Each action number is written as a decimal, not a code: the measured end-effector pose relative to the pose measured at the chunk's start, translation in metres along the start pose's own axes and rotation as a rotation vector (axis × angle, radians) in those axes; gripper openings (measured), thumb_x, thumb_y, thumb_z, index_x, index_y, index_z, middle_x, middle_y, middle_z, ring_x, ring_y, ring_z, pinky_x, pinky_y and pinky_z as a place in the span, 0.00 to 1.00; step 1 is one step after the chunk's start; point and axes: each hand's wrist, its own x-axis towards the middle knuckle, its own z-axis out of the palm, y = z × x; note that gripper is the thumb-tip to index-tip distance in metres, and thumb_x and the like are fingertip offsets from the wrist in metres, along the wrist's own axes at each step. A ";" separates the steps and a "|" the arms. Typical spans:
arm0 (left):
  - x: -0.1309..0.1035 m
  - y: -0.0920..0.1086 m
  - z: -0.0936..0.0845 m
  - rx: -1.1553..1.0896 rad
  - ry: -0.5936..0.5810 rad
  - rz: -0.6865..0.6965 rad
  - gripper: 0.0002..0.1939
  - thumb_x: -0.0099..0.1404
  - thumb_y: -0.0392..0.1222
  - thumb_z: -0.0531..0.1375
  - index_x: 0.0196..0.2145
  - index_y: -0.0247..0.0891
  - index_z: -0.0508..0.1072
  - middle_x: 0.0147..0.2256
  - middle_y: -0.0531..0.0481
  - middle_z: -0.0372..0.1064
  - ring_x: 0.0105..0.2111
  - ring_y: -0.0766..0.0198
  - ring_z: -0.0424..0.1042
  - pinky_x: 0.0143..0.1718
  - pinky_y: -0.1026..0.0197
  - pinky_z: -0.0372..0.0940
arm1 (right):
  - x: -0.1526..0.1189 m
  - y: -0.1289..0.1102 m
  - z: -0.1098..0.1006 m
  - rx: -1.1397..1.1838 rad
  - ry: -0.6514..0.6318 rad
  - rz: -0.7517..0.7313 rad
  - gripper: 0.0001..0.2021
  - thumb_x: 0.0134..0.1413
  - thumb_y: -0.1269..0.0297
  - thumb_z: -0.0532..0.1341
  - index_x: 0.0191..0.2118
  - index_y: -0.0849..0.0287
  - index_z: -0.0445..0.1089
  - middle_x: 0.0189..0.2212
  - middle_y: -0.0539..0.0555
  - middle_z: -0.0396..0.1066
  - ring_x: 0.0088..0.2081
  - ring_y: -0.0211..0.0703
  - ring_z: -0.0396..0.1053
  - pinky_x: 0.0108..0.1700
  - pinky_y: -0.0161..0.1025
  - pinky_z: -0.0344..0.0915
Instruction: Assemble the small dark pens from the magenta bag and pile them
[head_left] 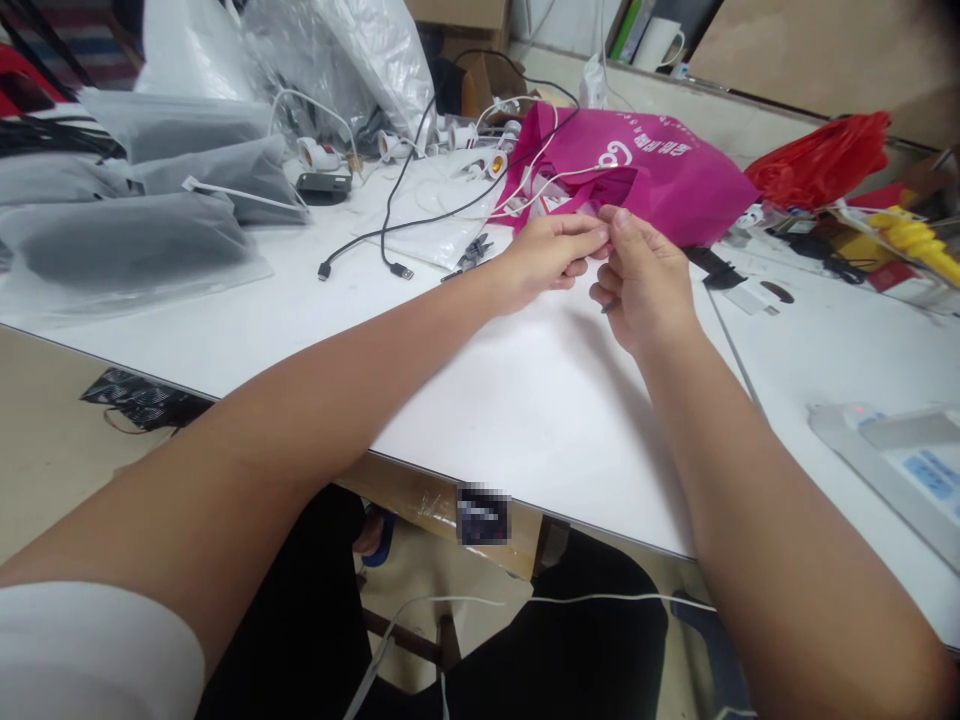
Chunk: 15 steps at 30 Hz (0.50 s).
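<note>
While the white tabletop (517, 400) is left open to its near edge, a magenta printed bag (686, 180) is set beyond the right hand (649, 275), closed around a small dark piece (608, 308), and left hand (551, 255), pinched closed, contents indiscernible.

A red bag (821, 160) lies near yellow coils (916, 242).

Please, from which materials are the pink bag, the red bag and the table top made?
The pink bag looks like matte nonwoven fabric: soft, cloth-like folds, no shine. The red bag seems thin, glossy plastic film, with crinkles and bright highlights. The table top is smooth and white, perhaps laminate, given its faint sheen; its core cannot be told.
</note>
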 end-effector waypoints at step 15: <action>0.002 -0.004 -0.003 -0.025 -0.021 0.025 0.19 0.88 0.38 0.64 0.34 0.36 0.75 0.34 0.52 0.70 0.23 0.76 0.56 0.26 0.64 0.47 | 0.010 0.005 -0.012 -0.076 0.037 0.002 0.18 0.66 0.54 0.78 0.33 0.47 0.70 0.21 0.43 0.55 0.20 0.37 0.47 0.22 0.40 0.49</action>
